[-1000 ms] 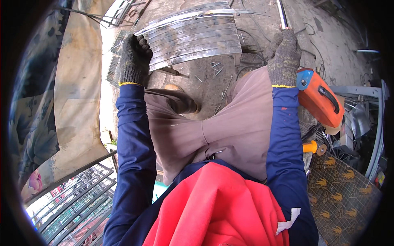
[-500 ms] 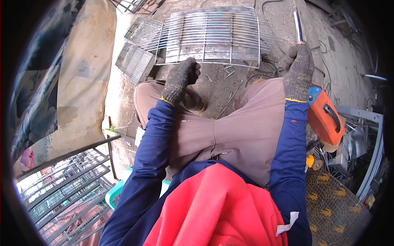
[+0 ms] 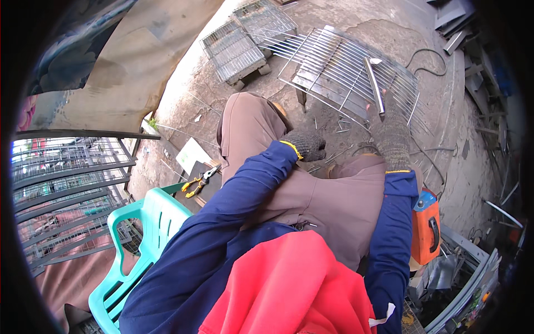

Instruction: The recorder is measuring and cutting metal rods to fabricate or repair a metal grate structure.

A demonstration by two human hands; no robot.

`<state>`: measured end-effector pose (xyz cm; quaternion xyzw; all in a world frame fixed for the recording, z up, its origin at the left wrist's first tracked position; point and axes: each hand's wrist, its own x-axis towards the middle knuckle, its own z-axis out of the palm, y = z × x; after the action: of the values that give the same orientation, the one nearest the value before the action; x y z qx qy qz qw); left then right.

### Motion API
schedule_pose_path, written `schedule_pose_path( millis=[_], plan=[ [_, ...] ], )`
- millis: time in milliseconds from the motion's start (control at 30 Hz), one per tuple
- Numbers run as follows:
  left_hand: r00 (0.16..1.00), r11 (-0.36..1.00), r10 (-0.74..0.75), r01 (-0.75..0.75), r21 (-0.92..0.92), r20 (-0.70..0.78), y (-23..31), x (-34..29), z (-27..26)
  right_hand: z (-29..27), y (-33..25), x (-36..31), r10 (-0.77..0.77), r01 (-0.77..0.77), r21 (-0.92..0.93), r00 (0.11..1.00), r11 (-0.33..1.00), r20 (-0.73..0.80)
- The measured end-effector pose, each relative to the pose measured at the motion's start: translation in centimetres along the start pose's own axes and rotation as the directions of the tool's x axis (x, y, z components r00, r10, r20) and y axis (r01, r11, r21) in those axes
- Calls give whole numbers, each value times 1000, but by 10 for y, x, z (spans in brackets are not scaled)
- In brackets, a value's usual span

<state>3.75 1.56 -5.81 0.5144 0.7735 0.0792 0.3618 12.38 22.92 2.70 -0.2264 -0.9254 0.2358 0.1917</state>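
Note:
My left hand (image 3: 307, 146), in a dark grey knitted glove, is curled closed beside my left knee; nothing shows in it. My right hand (image 3: 392, 136), gloved alike, grips a shiny metal tool (image 3: 376, 89) with a straight shaft and a short pointed piece at its far end. Its shaft points away from me, over the right part of a metal wire grille (image 3: 346, 80). That grille rests on a flat metal plate (image 3: 320, 60) on a low support. Loose metal rods (image 3: 339, 153) lie on the ground between my legs.
Two wire-topped blocks (image 3: 236, 53) stand far left of the grille. An orange machine with a handle (image 3: 426, 234) sits by my right forearm. At left are yellow-handled pliers (image 3: 200, 181) and a green plastic chair (image 3: 150, 222). A cable (image 3: 439, 69) and metal scrap lie at right.
The view has swung left, bringing the chair and pliers into sight. My left hand has drawn back from the grille toward my lap; the right hand's tool now overlaps the grille.

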Motion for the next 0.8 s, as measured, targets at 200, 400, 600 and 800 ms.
schedule_pose_path(
  millis=[200, 400, 600, 800],
  plan=[
    [994, 998, 19, -26, -64, -109, 4, -3, -6, -10, -18, -26, 13, -43, 84, 944, 996, 328],
    [970, 980, 6, -54, -190, -244, 13, 3, -6, 6, -5, -22, -1, 33, -72, 914, 997, 406],
    [881, 847, -70, -196, -495, -469, 24, 3, -28, 12, -9, -19, 81, -97, 1, 837, 995, 542],
    [741, 640, 62, -544, -543, -669, 7, -73, -86, -30, -19, -49, 7, -9, 3, 937, 1000, 350]
  ],
)
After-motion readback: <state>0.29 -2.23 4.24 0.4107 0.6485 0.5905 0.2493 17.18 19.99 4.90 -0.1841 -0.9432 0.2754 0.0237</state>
